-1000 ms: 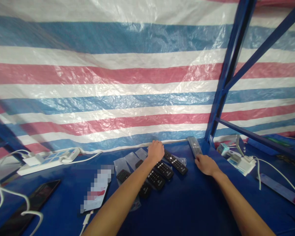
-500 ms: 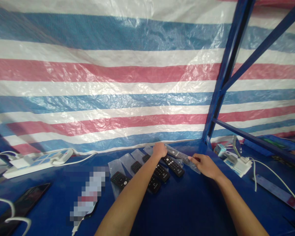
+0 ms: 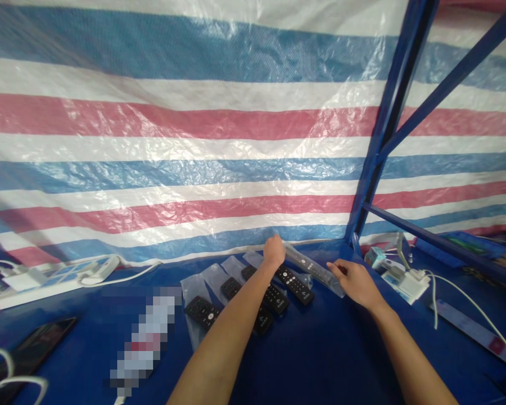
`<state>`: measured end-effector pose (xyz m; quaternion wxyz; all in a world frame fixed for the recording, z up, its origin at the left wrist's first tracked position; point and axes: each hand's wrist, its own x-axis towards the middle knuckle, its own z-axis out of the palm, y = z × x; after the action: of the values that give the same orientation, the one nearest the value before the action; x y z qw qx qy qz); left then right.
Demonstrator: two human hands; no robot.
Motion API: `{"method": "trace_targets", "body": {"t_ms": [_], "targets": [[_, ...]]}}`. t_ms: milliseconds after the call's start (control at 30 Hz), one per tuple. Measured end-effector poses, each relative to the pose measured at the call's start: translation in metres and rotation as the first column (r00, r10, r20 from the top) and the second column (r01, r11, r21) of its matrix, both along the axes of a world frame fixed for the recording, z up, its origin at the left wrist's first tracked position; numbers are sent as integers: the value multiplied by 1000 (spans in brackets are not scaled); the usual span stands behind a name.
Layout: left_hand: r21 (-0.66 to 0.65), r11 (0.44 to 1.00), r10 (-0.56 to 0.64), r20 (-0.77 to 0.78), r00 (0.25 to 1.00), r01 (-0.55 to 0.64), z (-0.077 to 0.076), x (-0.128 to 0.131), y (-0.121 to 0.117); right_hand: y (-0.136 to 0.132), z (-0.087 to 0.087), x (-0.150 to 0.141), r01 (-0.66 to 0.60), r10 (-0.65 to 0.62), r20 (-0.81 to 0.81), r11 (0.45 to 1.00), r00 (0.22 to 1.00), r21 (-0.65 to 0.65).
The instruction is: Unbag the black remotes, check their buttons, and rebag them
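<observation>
My left hand (image 3: 274, 251) curls at the far end of one bagged remote (image 3: 310, 265) and, apart from it, my right hand (image 3: 358, 285) bends by the near end; I cannot tell whether either grips. Leftward, four black remotes (image 3: 296, 286) lie side by side on one blue table (image 3: 329, 349); farther left sits one white power strip (image 3: 37, 292).

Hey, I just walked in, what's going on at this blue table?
A person's left hand is at the far end of a remote in a clear plastic sleeve, the right hand by its near end; whether either grips it is unclear. Left of it, more black remotes lie in a row on the blue table.
</observation>
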<state>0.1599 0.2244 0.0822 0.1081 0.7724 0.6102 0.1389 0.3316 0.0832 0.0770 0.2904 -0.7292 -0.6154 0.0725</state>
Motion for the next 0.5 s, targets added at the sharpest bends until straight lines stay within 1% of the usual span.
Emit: {"method": "trace_targets", "body": {"t_ms": [100, 233, 300, 400, 500], "targets": [[-28, 1000, 9, 4, 1000, -9, -1, 3, 1, -1, 1, -1, 11, -11, 3, 1000, 1000, 23], [-72, 997, -1, -8, 1000, 0, -7, 8, -1, -1, 0, -2, 12, -12, 11, 1000, 1000, 19], [-73, 997, -20, -15, 1000, 19, -5, 10, -4, -1, 0, -3, 14, -14, 10, 1000, 1000, 13], [-27, 998, -52, -13, 999, 52, 7, 11, -9, -1, 1, -1, 32, -32, 13, 999, 999, 14], [43, 995, -86, -13, 996, 86, 27, 13, -16, -1, 2, 0, 122, -124, 24, 991, 992, 61]]}}
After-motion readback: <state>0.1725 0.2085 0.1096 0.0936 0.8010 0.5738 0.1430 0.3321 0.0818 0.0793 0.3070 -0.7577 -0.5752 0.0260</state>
